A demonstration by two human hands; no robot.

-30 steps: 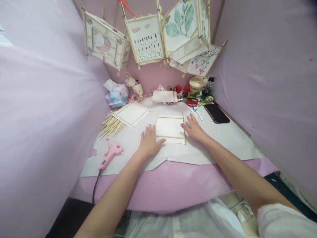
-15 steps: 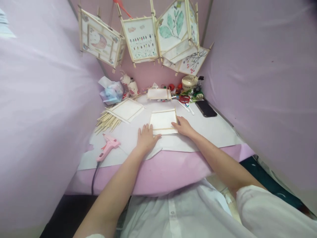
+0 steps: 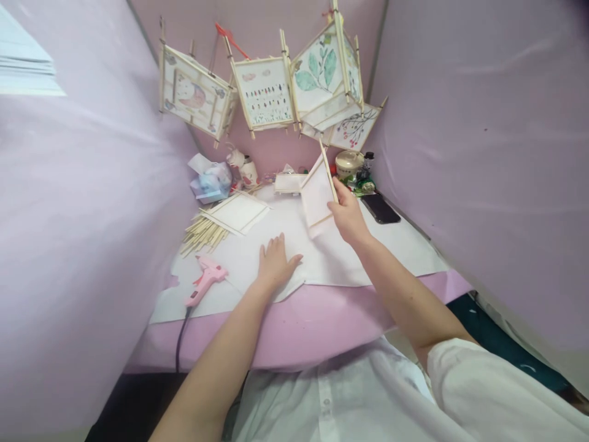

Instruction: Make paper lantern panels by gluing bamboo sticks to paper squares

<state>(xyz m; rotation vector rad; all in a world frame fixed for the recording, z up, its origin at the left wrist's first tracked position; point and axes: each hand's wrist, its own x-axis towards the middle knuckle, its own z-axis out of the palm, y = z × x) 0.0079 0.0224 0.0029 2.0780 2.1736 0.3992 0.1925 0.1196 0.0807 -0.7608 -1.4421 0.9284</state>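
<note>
My right hand (image 3: 347,216) grips a white paper panel with thin wooden sticks along its edges (image 3: 317,196), lifted off the table and tilted up on edge. My left hand (image 3: 275,263) lies flat, fingers spread, on the white paper sheet (image 3: 322,261) that covers the pink table. It holds nothing.
A pink glue gun (image 3: 205,280) with a black cord lies left of my left hand. A bundle of wooden sticks (image 3: 199,234) and a stack of framed paper panels (image 3: 238,212) sit at the back left. A black phone (image 3: 380,208), a small framed panel (image 3: 288,182) and craft clutter stand behind. Painted paper lanterns (image 3: 267,92) hang above.
My right hand has picked the framed paper panel up from the table and tilted it on edge. My left hand has stayed flat on the sheet.
</note>
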